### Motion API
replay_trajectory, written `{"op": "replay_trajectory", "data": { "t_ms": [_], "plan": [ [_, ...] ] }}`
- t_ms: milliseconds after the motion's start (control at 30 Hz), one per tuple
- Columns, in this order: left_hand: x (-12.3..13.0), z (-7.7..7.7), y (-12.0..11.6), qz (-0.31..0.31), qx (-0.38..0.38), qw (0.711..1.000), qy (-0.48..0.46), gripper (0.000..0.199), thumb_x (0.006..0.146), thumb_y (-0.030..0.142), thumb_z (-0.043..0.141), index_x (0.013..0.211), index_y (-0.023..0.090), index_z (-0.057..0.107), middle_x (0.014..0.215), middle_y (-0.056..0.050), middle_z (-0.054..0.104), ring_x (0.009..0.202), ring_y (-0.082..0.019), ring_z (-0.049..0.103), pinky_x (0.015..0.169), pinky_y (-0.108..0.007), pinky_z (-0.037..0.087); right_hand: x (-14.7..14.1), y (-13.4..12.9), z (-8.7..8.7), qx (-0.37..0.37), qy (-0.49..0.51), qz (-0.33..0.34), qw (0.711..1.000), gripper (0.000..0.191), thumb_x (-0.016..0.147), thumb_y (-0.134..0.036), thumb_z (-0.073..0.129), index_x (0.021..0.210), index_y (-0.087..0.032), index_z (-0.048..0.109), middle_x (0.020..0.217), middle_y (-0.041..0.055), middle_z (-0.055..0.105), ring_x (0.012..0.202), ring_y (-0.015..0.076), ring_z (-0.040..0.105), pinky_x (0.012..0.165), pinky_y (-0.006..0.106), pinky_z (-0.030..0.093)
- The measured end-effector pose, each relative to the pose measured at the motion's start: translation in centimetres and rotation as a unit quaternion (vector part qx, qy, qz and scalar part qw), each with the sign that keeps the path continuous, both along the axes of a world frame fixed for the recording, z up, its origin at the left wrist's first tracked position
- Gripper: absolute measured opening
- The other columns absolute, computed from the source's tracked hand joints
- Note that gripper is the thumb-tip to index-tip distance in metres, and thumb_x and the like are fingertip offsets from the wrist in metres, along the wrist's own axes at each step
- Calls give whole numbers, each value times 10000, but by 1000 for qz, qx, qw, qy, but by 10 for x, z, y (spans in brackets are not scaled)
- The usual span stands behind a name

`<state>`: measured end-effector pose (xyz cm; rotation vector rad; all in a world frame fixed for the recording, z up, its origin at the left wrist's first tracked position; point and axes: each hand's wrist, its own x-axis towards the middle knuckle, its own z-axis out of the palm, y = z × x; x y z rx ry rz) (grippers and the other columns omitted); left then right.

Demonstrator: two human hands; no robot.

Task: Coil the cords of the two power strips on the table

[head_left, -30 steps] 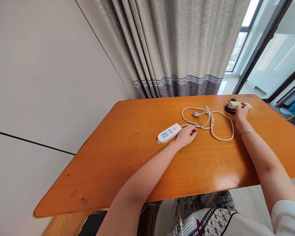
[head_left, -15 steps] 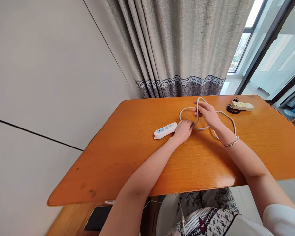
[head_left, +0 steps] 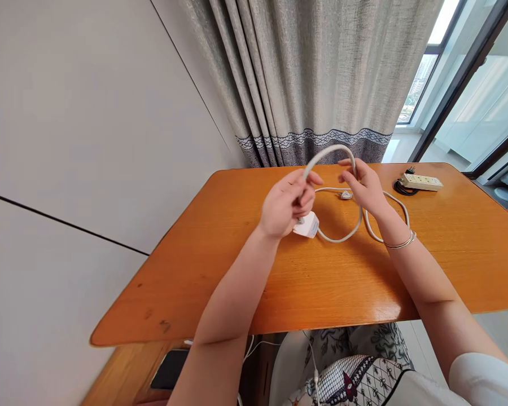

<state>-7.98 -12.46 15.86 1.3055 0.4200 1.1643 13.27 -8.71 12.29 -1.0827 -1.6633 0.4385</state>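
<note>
at the far right of the orange table a second, cream power strip lies on a coil of black cable, well apart from both hands. a grey curtain hangs behind the table, a pale wall runs along the left, and a window shows at upper right. nothing lies between the hands and the cord.

the left hand is closed around the white power strip, only its end showing below the fist, and pinches the white cord at its fingertips. the right hand grips the same cord just across, fingers curled, a bangle on the wrist. the cord arches between the two hands above the table; the rest loops on the wood, with the plug lying near the right hand.

half a second ago the strip lay flat on the table under the left hand; now it is lifted, and the arch of cord stands higher.
</note>
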Motion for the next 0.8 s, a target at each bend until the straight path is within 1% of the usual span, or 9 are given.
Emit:
{"op": "replay_trajectory", "data": {
  "t_ms": [100, 233, 300, 400, 467, 533, 633, 700, 800],
  "plan": [
    [-16, 18, -6, 92, -40, 992, -75, 289, 1021, 366, 500, 817, 195, 612, 539, 68, 311, 370, -50, 176, 333, -169, 186, -1, -5, 2, -113, 68, 94, 987, 303, 917, -449, 565, 1062, -186, 603, 658, -44, 551, 648, 136, 628, 733, 323, 554],
    [-37, 29, 3, 208, 3, 961, -183, 316, 1054, 310, 430, 827, 220, 630, 540, 61, 306, 385, -64, 129, 322, -193, 152, -3, -19, 5, -254, 47, 230, 938, 325, 900, -314, 611, 1181, -160, 552, 643, -63, 559, 650, 137, 660, 707, 300, 560],
    [-41, 27, 10, 261, 45, 944, -196, 305, 1051, 305, 452, 830, 221, 646, 539, 60, 335, 382, -59, 137, 332, -211, 135, -8, -30, 8, -283, -19, 224, 932, 347, 948, -253, 531, 1277, -142, 512, 678, -33, 613, 694, 156, 685, 737, 315, 560],
    [-37, 17, 20, 295, 100, 940, -143, 266, 1020, 353, 543, 828, 220, 670, 544, 53, 449, 363, -44, 243, 357, -224, 171, -22, -48, 14, -237, -209, 101, 943, 387, 999, -221, 439, 1355, -77, 486, 805, 80, 702, 784, 218, 703, 782, 363, 535],
    [-29, 9, 23, 283, 129, 945, -105, 255, 981, 409, 610, 839, 210, 684, 580, 35, 558, 372, -48, 370, 371, -217, 237, -33, -60, 17, -200, -338, 26, 919, 451, 1013, -237, 429, 1413, -30, 443, 949, 185, 734, 869, 285, 714, 774, 392, 517],
    [-19, 1, 24, 260, 143, 951, -79, 294, 944, 467, 648, 859, 189, 690, 641, 7, 646, 414, -66, 493, 392, -207, 316, -43, -71, 20, -177, -423, -9, 888, 516, 1020, -258, 430, 1476, -22, 382, 1042, 238, 736, 897, 319, 721, 720, 383, 504],
    [-7, -8, 22, 228, 140, 963, -26, 377, 907, 555, 660, 917, 179, 677, 735, -22, 716, 525, -104, 632, 477, -210, 447, -53, -87, 25, -130, -484, -18, 865, 423, 1016, -238, 426, 1407, -90, 487, 962, 190, 761, 773, 270, 719, 601, 316, 441],
    [0, -13, 19, 208, 136, 969, 10, 441, 896, 612, 641, 961, 177, 667, 772, -33, 737, 592, -125, 682, 549, -226, 511, -56, -96, 27, -84, -500, -4, 862, 301, 1008, -209, 424, 1231, -134, 611, 888, 144, 760, 702, 232, 695, 547, 295, 374],
    [8, -17, 11, 162, 136, 976, 58, 524, 895, 675, 592, 1033, 174, 659, 778, -38, 747, 656, -145, 712, 630, -251, 560, -54, -106, 30, 5, -501, 22, 865, 243, 996, -195, 442, 1020, -161, 682, 815, 100, 737, 654, 197, 650, 523, 295, 311]
  ]
}}
